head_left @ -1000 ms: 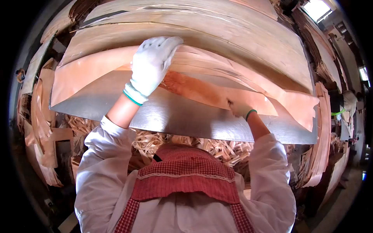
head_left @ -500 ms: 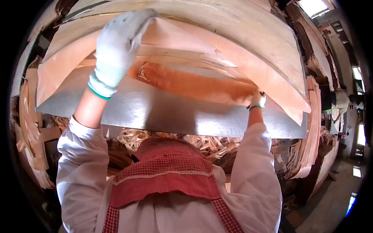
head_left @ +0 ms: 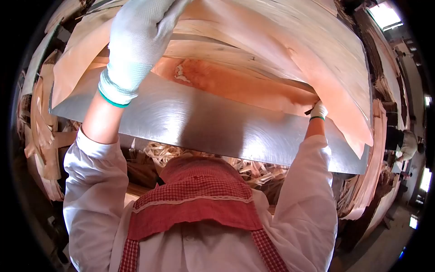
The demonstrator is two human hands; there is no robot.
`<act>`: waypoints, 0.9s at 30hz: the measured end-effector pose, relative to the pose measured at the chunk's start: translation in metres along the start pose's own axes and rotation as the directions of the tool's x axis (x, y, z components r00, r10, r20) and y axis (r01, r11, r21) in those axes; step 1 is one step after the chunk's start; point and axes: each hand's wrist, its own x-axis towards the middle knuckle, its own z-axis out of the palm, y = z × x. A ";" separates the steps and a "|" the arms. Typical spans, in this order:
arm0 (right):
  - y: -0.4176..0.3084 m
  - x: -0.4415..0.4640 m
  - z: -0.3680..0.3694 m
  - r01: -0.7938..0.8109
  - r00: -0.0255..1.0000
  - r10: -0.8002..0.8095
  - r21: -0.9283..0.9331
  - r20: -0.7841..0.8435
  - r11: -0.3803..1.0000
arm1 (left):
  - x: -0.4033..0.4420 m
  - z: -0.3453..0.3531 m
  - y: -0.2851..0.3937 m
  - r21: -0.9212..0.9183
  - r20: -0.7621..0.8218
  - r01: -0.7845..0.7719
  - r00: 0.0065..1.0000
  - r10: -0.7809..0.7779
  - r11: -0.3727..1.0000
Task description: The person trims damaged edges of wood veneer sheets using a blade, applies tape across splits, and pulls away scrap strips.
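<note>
Left hand, eleven o'clock, at raised veneer sheet; fingertips cut off.
Right hand, two o'clock, small, fingers unclear; cannot tell either grip.

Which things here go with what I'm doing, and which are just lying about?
In use, it seems:
- raised sheet, in your left hand
- reddish strip, your right hand at its end
- metal plate, beneath

Probably just lying about:
- wood curls, below the plate's near edge
- hanging strips, at the right
</note>
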 end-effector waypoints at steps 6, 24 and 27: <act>0.029 0.036 0.011 0.020 0.992 -0.017 -0.023 0.125 1.000 | 0.001 0.004 0.000 -0.014 0.005 -0.002 1.000 0.003 1.000; -0.184 -0.193 0.136 0.792 0.611 -0.457 -0.501 0.647 0.348 | -0.006 -0.005 0.002 -0.113 0.074 0.048 0.997 -0.039 0.992; -0.225 -0.290 0.108 0.823 0.553 -0.224 -0.485 0.802 0.295 | -0.011 -0.007 0.003 -0.201 0.028 0.046 0.999 -0.042 0.979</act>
